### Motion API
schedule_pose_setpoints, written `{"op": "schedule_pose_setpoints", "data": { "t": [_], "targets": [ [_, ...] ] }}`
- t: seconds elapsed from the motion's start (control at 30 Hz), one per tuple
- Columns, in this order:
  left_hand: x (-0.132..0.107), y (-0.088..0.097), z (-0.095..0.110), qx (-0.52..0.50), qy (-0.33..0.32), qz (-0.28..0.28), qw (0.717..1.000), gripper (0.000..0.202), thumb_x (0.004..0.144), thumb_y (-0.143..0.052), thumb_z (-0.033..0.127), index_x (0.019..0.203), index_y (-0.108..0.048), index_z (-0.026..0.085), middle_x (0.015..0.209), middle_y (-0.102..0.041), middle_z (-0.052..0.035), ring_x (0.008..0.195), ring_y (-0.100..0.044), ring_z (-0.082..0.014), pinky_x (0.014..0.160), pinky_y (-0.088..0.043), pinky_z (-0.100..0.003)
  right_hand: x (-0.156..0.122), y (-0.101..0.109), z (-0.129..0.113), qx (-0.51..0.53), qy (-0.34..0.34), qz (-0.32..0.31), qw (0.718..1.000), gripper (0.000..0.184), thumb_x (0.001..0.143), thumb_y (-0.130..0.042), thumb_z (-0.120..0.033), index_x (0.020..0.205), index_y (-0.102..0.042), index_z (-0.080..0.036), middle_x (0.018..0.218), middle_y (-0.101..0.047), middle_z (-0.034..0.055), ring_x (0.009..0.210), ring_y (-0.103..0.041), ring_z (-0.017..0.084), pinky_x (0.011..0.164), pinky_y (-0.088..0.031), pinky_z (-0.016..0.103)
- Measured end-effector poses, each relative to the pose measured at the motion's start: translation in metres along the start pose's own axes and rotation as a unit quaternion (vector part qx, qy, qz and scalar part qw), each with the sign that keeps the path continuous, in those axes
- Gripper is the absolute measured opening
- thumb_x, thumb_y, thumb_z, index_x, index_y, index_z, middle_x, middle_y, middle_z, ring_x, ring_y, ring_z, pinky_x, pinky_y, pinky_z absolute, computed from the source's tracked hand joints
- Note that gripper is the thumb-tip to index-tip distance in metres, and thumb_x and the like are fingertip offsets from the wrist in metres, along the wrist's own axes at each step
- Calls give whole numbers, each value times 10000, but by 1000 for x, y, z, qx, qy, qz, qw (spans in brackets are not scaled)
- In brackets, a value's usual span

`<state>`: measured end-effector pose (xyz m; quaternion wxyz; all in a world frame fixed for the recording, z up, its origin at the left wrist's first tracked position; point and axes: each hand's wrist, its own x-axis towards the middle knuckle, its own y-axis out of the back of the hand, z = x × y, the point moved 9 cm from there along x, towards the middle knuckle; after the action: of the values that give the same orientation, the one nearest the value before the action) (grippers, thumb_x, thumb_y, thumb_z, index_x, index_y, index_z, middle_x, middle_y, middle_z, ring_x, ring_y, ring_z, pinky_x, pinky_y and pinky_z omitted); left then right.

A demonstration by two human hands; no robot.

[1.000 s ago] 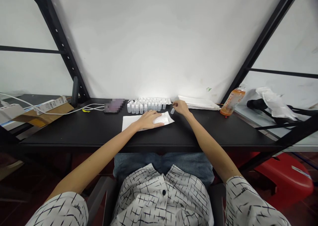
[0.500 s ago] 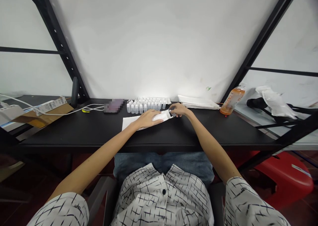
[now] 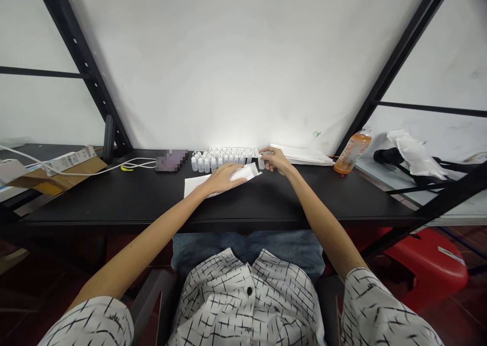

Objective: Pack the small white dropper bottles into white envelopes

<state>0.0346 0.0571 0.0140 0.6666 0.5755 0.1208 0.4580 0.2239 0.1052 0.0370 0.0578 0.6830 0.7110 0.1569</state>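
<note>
- Left hand [image 3: 221, 179] remains laid over the white pouch [image 3: 194, 185] on the black surface [image 3: 160, 199], fingers and thumb spread, pressing rather than gripping.
- Right hand [image 3: 277, 160] has shifted away from the pouch's right end within the last half second; that end is now uncovered and the two are apart.
- Small bottle [image 3: 261, 162] is pinched in the right hand's fingertips, upright, outside the pouch, just beyond the row's right end; whether its base touches the surface cannot be confirmed at this size.
- Bottle row [image 3: 213, 164] stands close-packed behind the pouch, limiting room leftward.
- White stack [image 3: 304, 156] lies just behind the right hand, restricting space there.
- Orange drink bottle [image 3: 353, 152] leans well to the right, unobstructive.
</note>
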Motion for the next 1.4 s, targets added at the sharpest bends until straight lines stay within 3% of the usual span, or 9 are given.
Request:
{"op": "schedule_pose_setpoints", "data": {
  "t": [0.13, 0.33, 0.5, 0.6, 0.77, 0.9, 1.1, 1.3, 1.4],
  "targets": [
    [1, 0, 1, 0, -1, 0, 1000, 650, 925, -482, 620, 1423, -545, 207, 1404, -600, -119, 1297, -535, -317, 1095, -411, -461, -4, -6, -5, 42, 7, -11, 999, 322, 736, -691, -155, 1013, -533, -196, 612, -598, -60, 361, -534, 82, 347, -400, 169],
    [0, 7, 1, -20, 20, 16, 999, 651, 928, -477, 616, 1450, -518, 230, 1416, -580, -109, 1268, -539, -314, 1066, -432, -468, -5, -28, -1, 22, 36, -69, 997, 333, 730, -741, -269, 970, -518, -211, 597, -626, -55, 342, -519, 86, 340, -410, 180],
    [0, 5, -1, -12, 25, 6, 1000, 644, 935, -469, 609, 1461, -508, 241, 1386, -578, -112, 1246, -544, -315, 1055, -439, -474, -7, -35, 0, -33, 61, -128, 989, 271, 694, -767, -337, 830, -622, -152, 685, -704, 41, 374, -513, 88, 341, -357, 200],
    [0, 5, -1, -8, 29, 3, 1000, 626, 943, -462, 589, 1475, -495, 260, 1359, -582, -109, 1220, -554, -311, 1043, -446, -470, -8, -36, -4, -88, 85, -144, 982, 293, 643, -799, -361, 754, -708, -105, 583, -631, 20, 411, -454, 73, 385, -289, 210],
    [-2, 7, 0, -3, 25, 0, 1000, 590, 947, -464, 552, 1460, -511, 263, 1307, -609, -106, 1201, -562, -313, 1008, -461, -452, -8, -39, -8, -99, 96, -150, 979, 367, 607, -815, -393, 801, -797, -82, 595, -613, 12, 527, -402, 73, 492, -301, 234],
    [-2, 6, 0, 10, 17, -15, 1000, 601, 941, -453, 600, 1443, -523, 278, 1267, -629, -101, 1161, -579, -305, 977, -468, -433, -9, -41, 3, -125, 59, -189, 972, 301, 644, -772, -341, 838, -818, -116, 546, -569, -21, 490, -343, 61, 461, -256, 232],
    [-3, -3, 2, 64, 11, -83, 994, 703, 890, -464, 675, 1431, -544, 233, 1240, -633, -134, 1144, -587, -343, 950, -451, -427, -15, -50, 22, -155, 0, -240, 958, 208, 610, -743, -267, 753, -802, -127, 539, -577, -17, 476, -369, 66, 447, -244, 225],
    [-5, -6, 1, 93, 7, -111, 989, 800, 844, -435, 775, 1419, -574, 236, 1245, -642, -141, 1147, -582, -357, 961, -428, -422, -25, -80, 10, -112, 66, -298, 946, 152, 638, -677, -253, 569, -711, -122, 483, -486, -39, 527, -369, 71, 494, -265, 222],
    [-6, -6, 1, 86, 10, -118, 989, 854, 807, -473, 798, 1442, -555, 233, 1251, -635, -143, 1159, -579, -359, 976, -419, -418, -26, -83, 10, -112, 75, -303, 944, 176, 660, -677, -274, 594, -720, -117, 474, -461, -48, 519, -342, 67, 491, -247, 225]
  ]
}}
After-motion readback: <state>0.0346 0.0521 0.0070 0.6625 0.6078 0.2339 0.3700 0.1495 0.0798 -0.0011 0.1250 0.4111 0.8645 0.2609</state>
